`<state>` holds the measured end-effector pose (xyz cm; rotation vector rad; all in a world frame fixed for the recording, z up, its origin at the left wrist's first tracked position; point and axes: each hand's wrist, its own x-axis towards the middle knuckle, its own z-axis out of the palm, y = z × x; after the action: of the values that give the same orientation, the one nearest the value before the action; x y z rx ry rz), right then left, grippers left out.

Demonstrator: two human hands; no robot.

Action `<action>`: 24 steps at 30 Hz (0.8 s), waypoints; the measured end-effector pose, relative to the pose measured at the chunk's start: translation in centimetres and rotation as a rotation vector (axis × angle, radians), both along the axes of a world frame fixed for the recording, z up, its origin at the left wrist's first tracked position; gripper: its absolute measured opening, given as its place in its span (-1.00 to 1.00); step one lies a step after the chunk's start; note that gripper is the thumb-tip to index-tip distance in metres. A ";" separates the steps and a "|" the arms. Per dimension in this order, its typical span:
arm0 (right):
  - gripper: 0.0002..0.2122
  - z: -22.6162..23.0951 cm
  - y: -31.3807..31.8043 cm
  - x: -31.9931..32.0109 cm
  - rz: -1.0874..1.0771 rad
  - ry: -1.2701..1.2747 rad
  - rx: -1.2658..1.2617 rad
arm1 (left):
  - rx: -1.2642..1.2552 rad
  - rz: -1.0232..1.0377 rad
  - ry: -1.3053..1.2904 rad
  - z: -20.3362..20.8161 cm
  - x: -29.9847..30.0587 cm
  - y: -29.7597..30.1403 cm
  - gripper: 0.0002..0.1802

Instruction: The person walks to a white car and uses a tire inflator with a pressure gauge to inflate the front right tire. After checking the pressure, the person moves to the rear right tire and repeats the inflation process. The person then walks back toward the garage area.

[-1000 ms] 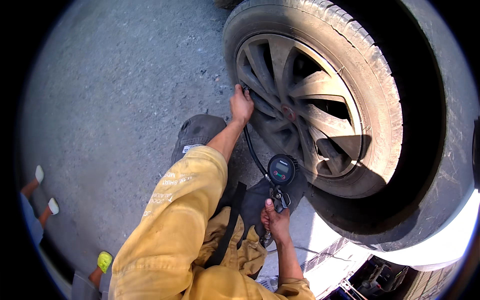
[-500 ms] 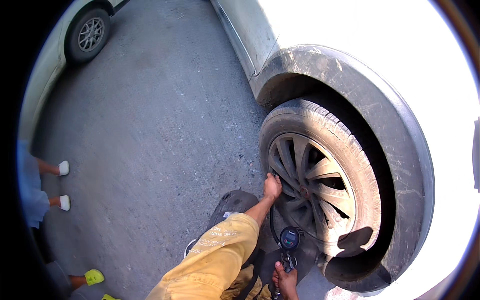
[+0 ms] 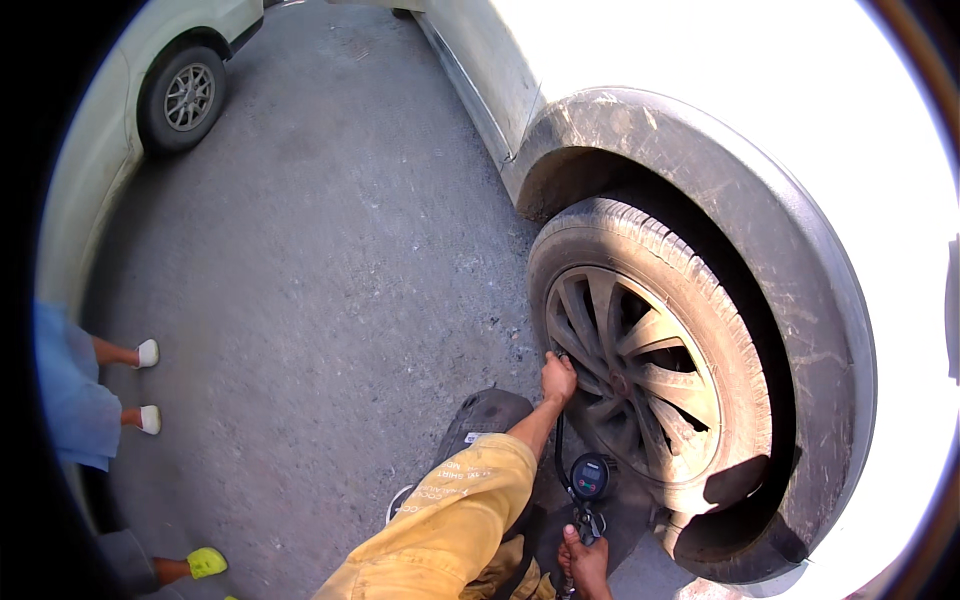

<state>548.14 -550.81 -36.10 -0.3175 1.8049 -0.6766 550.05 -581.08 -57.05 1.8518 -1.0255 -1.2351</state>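
A white car's wheel [image 3: 640, 360] with a grey spoked rim and dusty black tyre stands at centre right. My left hand [image 3: 557, 379] reaches out in a yellow sleeve and presses the end of a black air hose [image 3: 560, 450] against the rim's left edge. Near the bottom edge my right hand [image 3: 585, 560] grips the handle of a tyre inflator, its round black gauge [image 3: 589, 476] just above the fingers. The hose runs from the gauge up to my left hand.
Grey asphalt [image 3: 330, 270] spreads to the left. A second pale car with a small wheel [image 3: 187, 97] stands at the upper left. One person's feet in white shoes [image 3: 147, 385] and another's yellow shoe [image 3: 206, 562] are at the left.
The view has pulled back and tilted up, so the wheel looks smaller and the car body, fender and second car have come into sight. Both hands keep their holds.
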 end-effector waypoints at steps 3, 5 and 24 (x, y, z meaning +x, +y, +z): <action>-0.58 0.1 -0.1 0.0 -0.031 -0.006 -0.005 | 0.011 -0.015 0.018 0.3 -0.4 -0.1 -0.64; -0.59 0.0 -0.1 0.1 -0.028 0.007 0.005 | 0.010 -0.027 0.007 0.2 -0.1 -0.1 -0.63; -0.59 -0.2 -0.5 0.2 -0.032 -0.044 -0.083 | 0.197 -0.146 0.058 -1.6 3.0 0.2 -0.39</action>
<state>548.31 -551.35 -36.35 -0.3275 1.7466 -0.7766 553.00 -580.84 -58.62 1.9028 -1.0549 -1.5147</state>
